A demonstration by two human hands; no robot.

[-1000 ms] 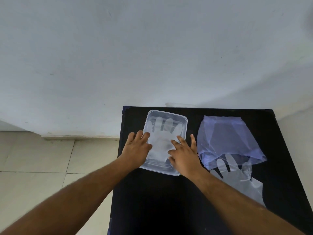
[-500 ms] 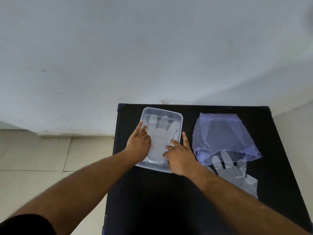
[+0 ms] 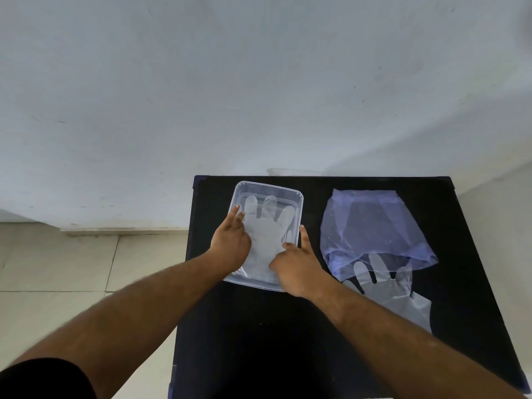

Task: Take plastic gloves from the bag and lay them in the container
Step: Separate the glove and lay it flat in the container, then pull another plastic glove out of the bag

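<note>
A clear plastic container (image 3: 299,197) sits at the far left of a black table (image 3: 273,341). A thin clear glove (image 3: 267,228) lies flat inside it, fingers pointing away from me. My left hand (image 3: 230,243) presses on the glove's left side, fingers stretched forward. My right hand (image 3: 298,266) rests on the glove's near right part, with the thumb lying outside the container's right rim. To the right lies a bluish plastic bag (image 3: 371,223), and another clear glove (image 3: 385,286) sticks out of its near opening.
The table stands against a white wall (image 3: 259,82). A tiled floor (image 3: 72,269) lies to the left, below the table's left edge. A pale object (image 3: 288,171) peeks up behind the table's far edge.
Both hands have slid a little forward over the glove in the container, the left fingers reaching further up. The view has shifted slightly.
</note>
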